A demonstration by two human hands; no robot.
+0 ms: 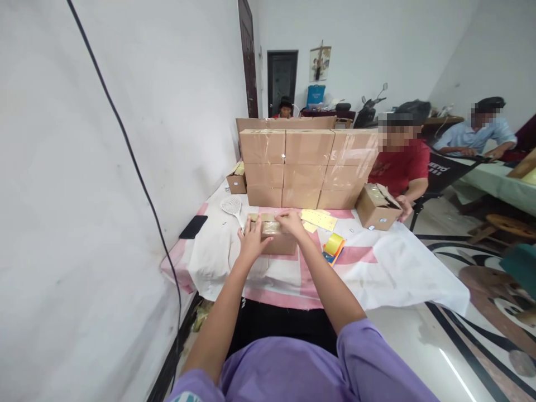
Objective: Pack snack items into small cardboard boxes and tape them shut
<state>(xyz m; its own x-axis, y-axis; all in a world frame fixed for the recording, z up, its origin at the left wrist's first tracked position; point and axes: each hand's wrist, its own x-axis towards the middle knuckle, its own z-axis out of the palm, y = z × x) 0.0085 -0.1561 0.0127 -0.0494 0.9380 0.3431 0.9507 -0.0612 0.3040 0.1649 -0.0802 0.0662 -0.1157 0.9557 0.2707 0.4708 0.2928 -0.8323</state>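
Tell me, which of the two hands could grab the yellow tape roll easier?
Probably the right hand. It rests on the right end of the small cardboard box, and the yellow tape roll lies on the cloth just right of it. The left hand is on the box's far side.

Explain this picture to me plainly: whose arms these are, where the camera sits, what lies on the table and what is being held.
There is no machine here. The camera sits on a person's head and looks down, so the two bare arms are that person's own. The left hand and the right hand both rest on a small cardboard box, pressing on its top flaps. It stands on a table under a pink and white cloth. Beside it lie a roll of yellow tape, yellow sheets, a white swatter and a dark phone. Behind stands a stack of sealed boxes. Another person's hand holds a separate open box.
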